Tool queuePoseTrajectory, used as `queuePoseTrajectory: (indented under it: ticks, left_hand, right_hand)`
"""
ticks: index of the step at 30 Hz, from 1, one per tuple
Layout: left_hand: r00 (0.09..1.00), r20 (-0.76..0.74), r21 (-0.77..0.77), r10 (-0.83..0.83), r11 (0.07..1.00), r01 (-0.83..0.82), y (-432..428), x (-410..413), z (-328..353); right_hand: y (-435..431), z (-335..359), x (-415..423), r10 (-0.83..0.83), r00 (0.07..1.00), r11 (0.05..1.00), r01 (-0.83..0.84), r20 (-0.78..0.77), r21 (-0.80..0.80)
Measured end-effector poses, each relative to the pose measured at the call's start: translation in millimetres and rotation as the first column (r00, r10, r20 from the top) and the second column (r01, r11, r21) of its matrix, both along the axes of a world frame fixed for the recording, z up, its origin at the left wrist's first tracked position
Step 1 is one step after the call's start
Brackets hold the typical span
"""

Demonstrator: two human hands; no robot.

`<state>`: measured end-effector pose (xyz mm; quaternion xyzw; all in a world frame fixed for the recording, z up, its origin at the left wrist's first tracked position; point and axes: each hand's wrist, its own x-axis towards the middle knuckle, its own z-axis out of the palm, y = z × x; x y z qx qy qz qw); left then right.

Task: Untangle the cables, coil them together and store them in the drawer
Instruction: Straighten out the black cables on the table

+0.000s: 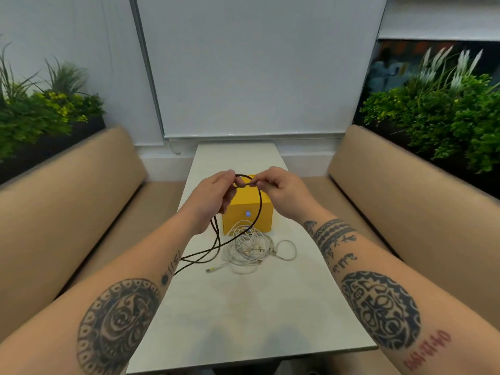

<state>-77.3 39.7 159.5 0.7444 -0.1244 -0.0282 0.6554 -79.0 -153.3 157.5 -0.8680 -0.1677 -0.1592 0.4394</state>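
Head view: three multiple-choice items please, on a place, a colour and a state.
1. Where does the white cable tangle lie? A on the table, in front of the yellow box; B inside the box; C in both hands.
2. What colour is the lifted cable? A white; B dark; C yellow.
3. The left hand and right hand are: A flat on the table; B both pinching the lifted cable; C idle.
1A, it rests on the tabletop; 2B, it looks black; 3B, fingers close on its loop.
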Motion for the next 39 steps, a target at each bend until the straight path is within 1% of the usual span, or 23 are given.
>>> queuePoseTrajectory:
  ticks: [2,3,4,5,8,9,10,13,15,17,19,20,22,25,26,27,29,31,33,35,36,37,39]
  left_hand:
    - [1.000,0.003,0.032,-0.030,0.999,0.030,-2,-4,2]
    - [1.000,0.001,0.027,-0.027,0.999,0.027,-3,-5,3]
    - [1.000,0.000,0.024,-0.015,1.000,0.015,-5,-5,5]
    - [1.000,-0.003,0.024,0.000,1.000,0.000,-6,-5,8]
    - [0.998,0.055,0.101,0.033,0.994,-0.039,-13,-6,11]
    - [0.996,0.078,0.113,0.031,0.993,-0.040,-15,-6,10]
    - [0.997,0.077,0.094,0.029,0.995,-0.036,-15,-6,10]
    - [1.000,-0.002,-0.077,-0.017,0.997,0.017,-12,-4,13]
    - [0.998,-0.036,-0.143,-0.056,0.988,0.051,-11,-4,18]
    - [0.992,-0.064,-0.148,-0.108,0.984,0.098,-11,-5,23]
    - [0.989,-0.055,-0.145,-0.139,0.981,0.130,-12,-6,27]
    - [0.992,-0.030,-0.144,-0.122,0.983,0.117,-13,-6,29]
    - [0.999,0.035,-0.154,-0.007,0.988,0.012,-20,-7,33]
    - [0.963,0.109,-0.140,0.248,0.963,-0.232,-28,-7,36]
    - [0.953,0.117,-0.121,0.280,0.956,-0.267,-27,-5,36]
    - [0.958,0.109,-0.114,0.267,0.960,-0.255,-24,-3,36]
    - [0.987,0.080,-0.149,0.139,0.981,-0.126,-12,3,37]
    - [0.998,0.066,-0.149,0.013,0.989,-0.003,-1,6,38]
    - [0.996,-0.006,-0.145,-0.092,0.985,0.090,3,5,40]
    - [0.992,-0.061,-0.155,-0.112,0.983,0.101,4,2,40]
    - [0.994,-0.058,-0.159,-0.090,0.984,0.080,4,2,40]
    - [0.997,-0.052,-0.170,-0.061,0.984,0.051,4,3,39]
    - [0.998,-0.064,-0.234,-0.014,0.972,-0.002,5,3,38]
  right_hand:
    - [0,9,2,0.080,0.992,0.977,-0.059,0.096,-0.205]
    - [0,12,2,0.115,0.982,0.957,-0.070,0.148,-0.280]
    - [1,13,3,0.138,0.972,0.946,-0.073,0.189,-0.316]
    - [2,14,2,0.144,0.966,0.951,-0.075,0.213,-0.301]
    - [10,21,-5,0.059,0.989,0.998,-0.058,0.136,-0.008]
    - [11,24,-5,0.046,0.991,0.998,-0.051,0.123,0.039]
    - [11,28,-5,0.031,0.992,0.998,-0.037,0.125,0.044]
    - [13,31,-2,-0.029,0.990,0.996,0.018,0.139,0.084]
    - [19,23,2,-0.012,0.994,0.992,-0.002,0.107,0.128]
    - [24,14,5,-0.025,0.992,0.989,0.006,0.125,0.149]
    - [29,11,6,-0.006,0.995,0.976,-0.016,0.096,0.219]
    - [33,12,3,0.036,0.997,0.959,-0.055,0.071,0.279]
    - [44,14,1,0.085,0.995,0.926,-0.096,0.044,0.366]
    - [58,21,2,0.081,0.996,0.934,-0.064,-0.035,0.352]
    - [58,25,2,0.067,0.997,0.946,-0.052,-0.037,0.319]
    - [56,29,3,0.043,0.999,0.962,-0.036,-0.020,0.270]
    - [48,39,5,0.032,0.999,0.980,-0.032,0.003,0.198]
    - [40,46,2,0.098,0.995,0.984,-0.093,-0.030,0.150]
    - [35,48,0,0.161,0.985,0.987,-0.159,-0.057,0.033]
    - [32,49,2,0.195,0.977,0.980,-0.197,-0.084,-0.021]
    - [32,49,3,0.196,0.976,0.981,-0.196,-0.092,0.013]
    - [31,49,3,0.192,0.977,0.979,-0.184,-0.096,0.093]
    - [28,46,5,0.159,0.979,0.943,-0.112,-0.130,0.313]
